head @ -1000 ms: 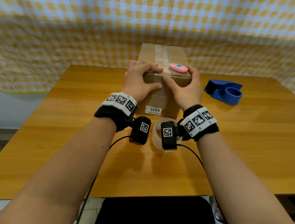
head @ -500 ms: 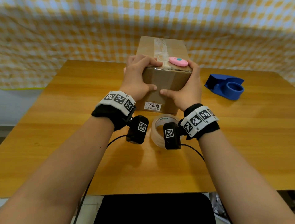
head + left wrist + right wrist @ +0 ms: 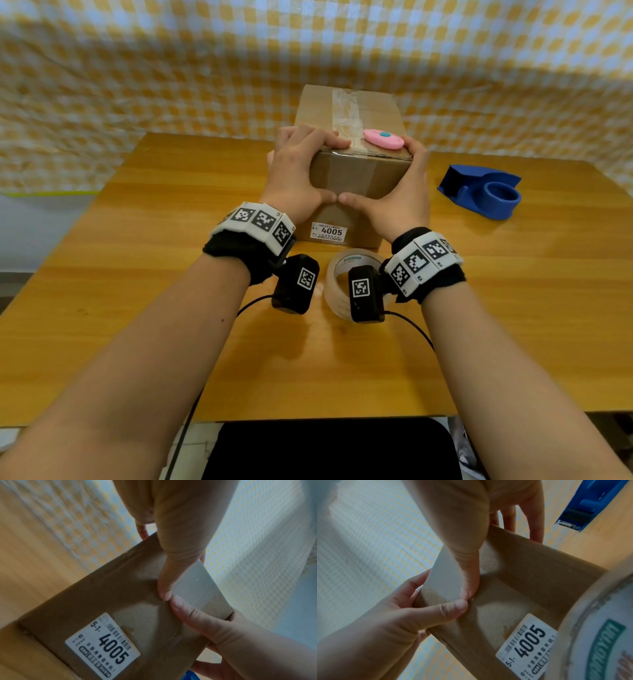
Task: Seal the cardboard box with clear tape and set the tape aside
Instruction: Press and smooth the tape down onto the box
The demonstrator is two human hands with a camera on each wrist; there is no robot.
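Note:
A cardboard box stands on the wooden table, with a clear tape strip along its top seam and down the near face. My left hand wraps the near left top corner, fingers over the top edge. My right hand wraps the near right corner, fingers up the side. Both thumbs press on the near face and meet tip to tip at the tape's lower end. The clear tape roll stands on the table just before the box, partly hidden by my wrist cameras.
A pink oval object lies on the box top by my right fingertips. A blue tape dispenser sits on the table to the right. A checked cloth hangs behind the table. A white label reading 4005 is low on the box's near face.
Both thumbs have slid down the box's near face from the top edge to mid height and now touch each other. The box and the tape roll have stayed put.

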